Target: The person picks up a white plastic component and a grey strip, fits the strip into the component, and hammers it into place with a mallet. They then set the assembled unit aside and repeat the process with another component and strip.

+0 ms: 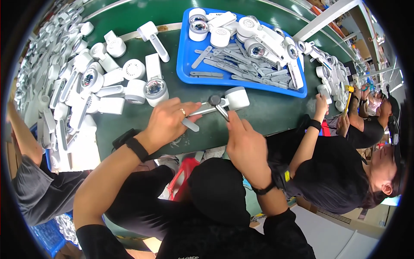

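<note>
A white handheld fan (237,98) lies on the green table in front of me, its handle pointing toward my left hand (169,121). That hand is closed, with a grey plastic strip (190,125) sticking out under its fingers; its fingertips meet the fan's handle. In my right hand (247,144) is a small hammer (221,111), gripped by its metal handle. The dark round hammer head (214,100) is over the fan's handle; whether it touches cannot be told.
Beyond my hands stands a blue tray (183,71) with several white fans and grey strips. Loose fans (134,69) and a large pile (51,73) cover the table's left. At right, a co-worker's hand (321,105) is on another fan. A white post (327,19) rises behind the tray.
</note>
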A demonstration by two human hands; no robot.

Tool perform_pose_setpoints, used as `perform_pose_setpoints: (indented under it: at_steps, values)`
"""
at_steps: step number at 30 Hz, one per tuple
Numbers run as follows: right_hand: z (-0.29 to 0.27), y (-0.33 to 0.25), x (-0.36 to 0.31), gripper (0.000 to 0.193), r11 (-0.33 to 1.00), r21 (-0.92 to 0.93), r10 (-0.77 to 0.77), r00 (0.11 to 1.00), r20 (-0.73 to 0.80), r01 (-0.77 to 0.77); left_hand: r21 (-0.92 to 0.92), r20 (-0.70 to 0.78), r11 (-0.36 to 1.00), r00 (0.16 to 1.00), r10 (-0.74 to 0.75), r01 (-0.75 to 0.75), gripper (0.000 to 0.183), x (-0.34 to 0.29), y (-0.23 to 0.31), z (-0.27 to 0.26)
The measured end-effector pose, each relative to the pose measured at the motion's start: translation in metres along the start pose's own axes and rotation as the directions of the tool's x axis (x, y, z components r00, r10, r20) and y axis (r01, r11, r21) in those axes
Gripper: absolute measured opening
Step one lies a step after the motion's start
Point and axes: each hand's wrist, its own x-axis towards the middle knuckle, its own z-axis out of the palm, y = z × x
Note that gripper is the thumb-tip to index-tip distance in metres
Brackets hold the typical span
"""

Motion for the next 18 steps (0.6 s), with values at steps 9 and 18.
perform_pose_setpoints:
  at_steps: [9, 18]
  values:
    - [-0.006, -0.008, -0.001, 0.021, 0.998, -0.061, 0.008, 0.996, 0.090, -0.003, -0.021, 0.025, 0.997, 0.997, -0.076, 0.076, 0.038, -0.008, -0.002, 0.001]
    - [-0.010, 0.026, -0.006, 0.027, 1.000, -0.008, 0.027, 0.990, -0.137, -0.028, 0.094, 0.052, 0.995, 0.998, 0.021, -0.025, 0.034, -0.005, 0.002, -0.001]
